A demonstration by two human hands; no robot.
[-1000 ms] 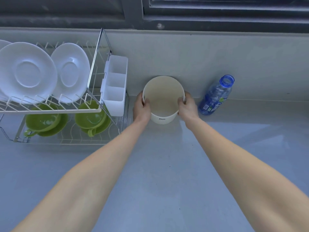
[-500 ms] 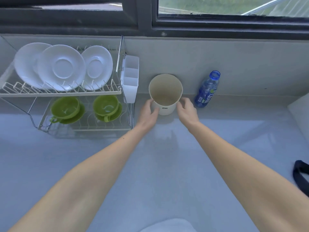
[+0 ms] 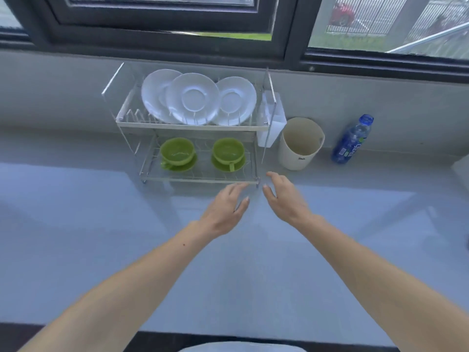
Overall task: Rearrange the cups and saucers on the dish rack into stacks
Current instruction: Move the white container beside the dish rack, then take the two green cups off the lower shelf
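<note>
A two-tier wire dish rack [image 3: 193,128] stands at the back of the counter. Three white saucers [image 3: 194,99] lean upright in its top tier. On the lower tier sit two green cups, each on a green saucer: the left cup [image 3: 177,151] and the right cup [image 3: 228,149]. My left hand [image 3: 225,210] hovers open over the counter just in front of the rack's right corner. My right hand [image 3: 285,196] is open beside it, fingers spread, holding nothing.
A white cutlery holder [image 3: 270,118] hangs on the rack's right side. A cream round container [image 3: 299,146] stands to its right, then a blue water bottle [image 3: 352,141]. A window frame [image 3: 291,29] runs behind the grey counter [image 3: 228,275].
Both hands have let go of the cream container and drawn back toward the rack's front right corner. The view has shifted left and pulled back, showing the whole rack.
</note>
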